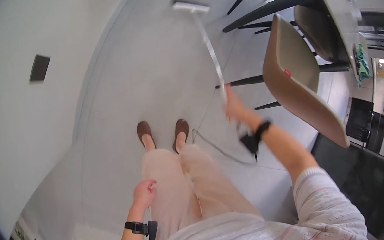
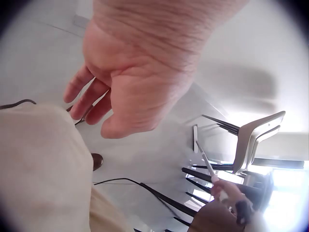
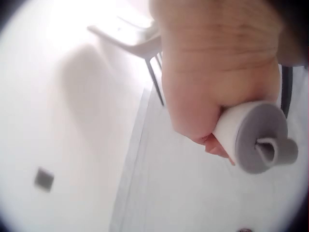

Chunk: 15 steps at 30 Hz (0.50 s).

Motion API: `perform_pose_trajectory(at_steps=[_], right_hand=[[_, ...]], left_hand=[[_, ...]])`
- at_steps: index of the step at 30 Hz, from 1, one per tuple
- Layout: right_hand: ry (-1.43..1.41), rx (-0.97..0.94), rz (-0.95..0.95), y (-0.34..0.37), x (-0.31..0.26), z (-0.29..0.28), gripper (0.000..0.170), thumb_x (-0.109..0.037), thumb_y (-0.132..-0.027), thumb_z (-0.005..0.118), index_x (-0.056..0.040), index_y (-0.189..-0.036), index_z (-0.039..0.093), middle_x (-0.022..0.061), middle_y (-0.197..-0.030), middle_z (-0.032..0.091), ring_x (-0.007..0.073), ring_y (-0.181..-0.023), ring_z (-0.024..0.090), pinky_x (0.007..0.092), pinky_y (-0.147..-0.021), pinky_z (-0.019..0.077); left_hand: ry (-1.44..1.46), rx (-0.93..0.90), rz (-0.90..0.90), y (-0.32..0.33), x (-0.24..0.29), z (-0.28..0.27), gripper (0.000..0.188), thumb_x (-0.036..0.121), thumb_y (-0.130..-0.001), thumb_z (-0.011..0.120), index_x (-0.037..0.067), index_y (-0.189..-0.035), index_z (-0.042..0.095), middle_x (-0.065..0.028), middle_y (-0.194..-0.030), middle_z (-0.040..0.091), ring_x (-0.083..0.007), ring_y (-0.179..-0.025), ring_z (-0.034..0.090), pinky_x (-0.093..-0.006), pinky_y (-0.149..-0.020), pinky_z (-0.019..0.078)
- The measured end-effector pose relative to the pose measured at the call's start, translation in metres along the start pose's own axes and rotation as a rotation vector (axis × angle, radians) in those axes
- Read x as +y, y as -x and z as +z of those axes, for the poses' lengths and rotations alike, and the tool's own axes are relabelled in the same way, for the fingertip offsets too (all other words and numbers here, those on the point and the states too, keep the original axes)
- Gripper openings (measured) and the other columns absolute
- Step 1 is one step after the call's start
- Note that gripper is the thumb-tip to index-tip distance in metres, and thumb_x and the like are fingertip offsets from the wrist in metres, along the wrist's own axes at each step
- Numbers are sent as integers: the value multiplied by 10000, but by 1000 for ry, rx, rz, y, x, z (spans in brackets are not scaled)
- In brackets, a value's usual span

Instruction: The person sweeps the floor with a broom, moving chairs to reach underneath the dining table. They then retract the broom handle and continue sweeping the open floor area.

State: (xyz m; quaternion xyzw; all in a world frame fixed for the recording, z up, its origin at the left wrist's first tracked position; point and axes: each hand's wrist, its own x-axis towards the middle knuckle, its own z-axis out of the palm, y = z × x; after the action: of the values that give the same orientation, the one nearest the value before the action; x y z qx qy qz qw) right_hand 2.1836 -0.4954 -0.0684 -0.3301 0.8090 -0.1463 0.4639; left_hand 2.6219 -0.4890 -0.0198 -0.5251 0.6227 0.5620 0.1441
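My right hand (image 1: 238, 106) grips the upper end of a white flat-head mop (image 1: 211, 52), its fingers wrapped round the handle. The long pole slants forward to a wide white mop head (image 1: 191, 7) on the pale floor near the chairs. In the right wrist view the handle's butt (image 3: 263, 137) has a grey end cap with a small loop, and the palm covers part of the grip. My left hand (image 1: 144, 193) hangs beside the left thigh, fingers loosely curled around nothing. From the left wrist view, that hand (image 2: 140, 82) holds nothing.
A beige chair (image 1: 290, 53) with dark legs stands close to my right arm, beside a table (image 1: 340, 8). A thin cord (image 1: 223, 151) curves over the floor by my shoes (image 1: 181, 130). A white wall (image 1: 4, 96) runs along the left.
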Motion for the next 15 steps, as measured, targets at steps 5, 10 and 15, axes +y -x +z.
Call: perform_pose_trajectory(at_steps=[5, 10, 15], right_hand=[[167, -320, 61, 240, -2, 49, 820, -85, -758, 507, -138, -1393, -9, 181, -588, 529, 243, -503, 543, 366, -481, 454], [-590, -564, 603, 302, -127, -24, 763, -78, -775, 537, -186, -1403, 117, 55, -668, 537, 117, -475, 516, 264, -431, 442], [-608, -351, 644, 306, -134, -33, 754, -59, -776, 563, -203, -1396, 159, 24, -657, 499, 90, -468, 499, 252, -405, 436]], left_hand=[[-82, -98, 8, -22, 0, -39, 268, 114, -705, 573, 119, -969, 619, -100, -914, 613, -228, -731, 596, -333, -696, 483], [-91, -107, 16, -38, 0, -76, 264, 119, -708, 567, 121, -967, 620, -102, -897, 619, -232, -728, 596, -343, -704, 482], [-158, -138, 53, -47, -13, -96, 268, 124, -709, 568, 121, -971, 620, -107, -891, 622, -234, -729, 601, -343, -706, 484]])
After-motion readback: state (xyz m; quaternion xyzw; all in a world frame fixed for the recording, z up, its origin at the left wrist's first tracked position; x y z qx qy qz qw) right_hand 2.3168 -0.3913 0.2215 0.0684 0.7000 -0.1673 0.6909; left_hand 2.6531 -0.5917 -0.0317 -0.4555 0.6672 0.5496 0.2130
